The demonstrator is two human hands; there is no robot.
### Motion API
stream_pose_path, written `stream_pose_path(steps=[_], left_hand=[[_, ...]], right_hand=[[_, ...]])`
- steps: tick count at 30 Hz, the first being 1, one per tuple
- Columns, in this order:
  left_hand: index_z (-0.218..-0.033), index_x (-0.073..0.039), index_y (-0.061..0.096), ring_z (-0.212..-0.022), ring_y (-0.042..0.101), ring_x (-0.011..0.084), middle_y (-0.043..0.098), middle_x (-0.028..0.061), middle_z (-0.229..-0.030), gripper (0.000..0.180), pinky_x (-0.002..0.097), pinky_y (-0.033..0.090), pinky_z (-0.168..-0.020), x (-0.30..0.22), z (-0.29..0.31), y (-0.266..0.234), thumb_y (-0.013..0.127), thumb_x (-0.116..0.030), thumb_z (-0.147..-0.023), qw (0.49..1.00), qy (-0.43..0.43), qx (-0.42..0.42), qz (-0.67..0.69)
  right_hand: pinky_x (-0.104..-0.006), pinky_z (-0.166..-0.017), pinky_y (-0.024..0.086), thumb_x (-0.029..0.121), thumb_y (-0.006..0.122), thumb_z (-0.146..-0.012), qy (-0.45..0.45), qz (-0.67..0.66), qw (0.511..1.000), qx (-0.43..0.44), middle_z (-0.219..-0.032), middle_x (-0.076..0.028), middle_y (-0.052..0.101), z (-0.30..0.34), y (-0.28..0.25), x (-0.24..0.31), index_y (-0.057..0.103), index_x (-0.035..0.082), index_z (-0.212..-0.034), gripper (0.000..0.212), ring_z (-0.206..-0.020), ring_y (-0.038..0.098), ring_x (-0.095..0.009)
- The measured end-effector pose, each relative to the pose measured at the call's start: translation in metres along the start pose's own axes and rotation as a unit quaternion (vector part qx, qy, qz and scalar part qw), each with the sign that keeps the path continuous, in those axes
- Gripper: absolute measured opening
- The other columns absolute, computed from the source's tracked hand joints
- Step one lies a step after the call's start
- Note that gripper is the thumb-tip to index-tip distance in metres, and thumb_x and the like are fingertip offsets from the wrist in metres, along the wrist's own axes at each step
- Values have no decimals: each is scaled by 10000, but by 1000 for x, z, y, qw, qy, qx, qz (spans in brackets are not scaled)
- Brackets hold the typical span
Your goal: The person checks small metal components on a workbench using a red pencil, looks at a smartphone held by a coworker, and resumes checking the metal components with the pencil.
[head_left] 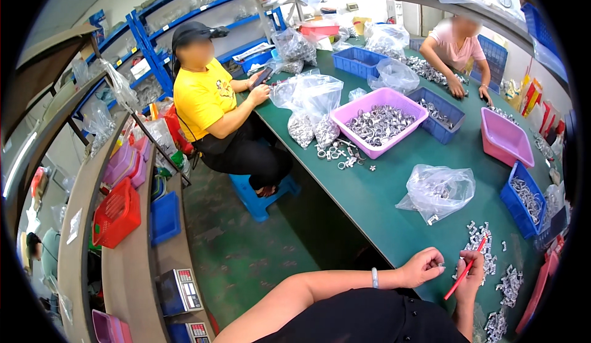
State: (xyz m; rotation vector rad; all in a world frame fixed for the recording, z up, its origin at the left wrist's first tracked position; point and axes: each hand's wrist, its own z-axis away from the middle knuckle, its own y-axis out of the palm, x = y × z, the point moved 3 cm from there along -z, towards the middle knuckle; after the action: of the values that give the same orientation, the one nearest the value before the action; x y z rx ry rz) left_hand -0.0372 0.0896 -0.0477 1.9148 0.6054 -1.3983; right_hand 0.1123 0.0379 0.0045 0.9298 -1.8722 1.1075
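Observation:
My right hand is closed around a slim red stick, perhaps a pen, held slantwise over the table. Beside it, my left hand, with a pale bracelet at the wrist, has its fingers curled in a pinch. Something tiny and greyish shows at its fingertips, too small to name. Just beyond and to the right of my right hand lies a loose pile of small silvery metal pieces. More such metal pieces are heaped farther right, near the table's edge.
A clear plastic bag lies ahead on the green table. Beyond it stand a pink tub of metal rings and a blue basket. A person in yellow sits at left; another in pink works at the far side.

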Motion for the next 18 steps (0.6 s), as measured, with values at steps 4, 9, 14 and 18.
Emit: stream_pose_path(steps=[4, 9, 14, 18], left_hand=[[-897, 0, 475, -732, 443, 56, 406, 17, -870, 172, 192, 414, -646, 2, -1, 1, 575, -113, -816, 1000, -2, 2, -4], [-895, 1, 474, -731, 443, 58, 406, 20, -877, 169, 194, 413, -645, 1, -2, 2, 572, -111, -817, 1000, 5, 3, -19], [-895, 4, 474, -733, 446, 61, 406, 25, -880, 170, 198, 414, -651, 0, -2, 2, 573, -109, -816, 1000, 4, 4, -18], [-894, 5, 473, -734, 448, 63, 405, 26, -883, 169, 199, 415, -654, 0, -2, 2, 572, -108, -816, 1000, 4, 5, -13]], right_hand=[[-234, -724, 404, -65, 484, -761, 6, -9, 1000, -5, -887, -59, 505, 0, -2, -4, 504, -6, -938, 188, -796, 485, -117], [-234, -732, 405, -61, 485, -761, 3, -6, 1000, -2, -893, -64, 509, 0, -4, -9, 501, -7, -937, 185, -810, 492, -121], [-235, -734, 409, -58, 488, -763, -1, -6, 1000, -3, -893, -66, 510, -1, -4, -8, 501, -12, -936, 179, -813, 497, -123], [-233, -732, 410, -56, 490, -766, 11, -15, 1000, -1, -890, -65, 509, 0, -4, -11, 502, -12, -935, 174, -811, 499, -122]])
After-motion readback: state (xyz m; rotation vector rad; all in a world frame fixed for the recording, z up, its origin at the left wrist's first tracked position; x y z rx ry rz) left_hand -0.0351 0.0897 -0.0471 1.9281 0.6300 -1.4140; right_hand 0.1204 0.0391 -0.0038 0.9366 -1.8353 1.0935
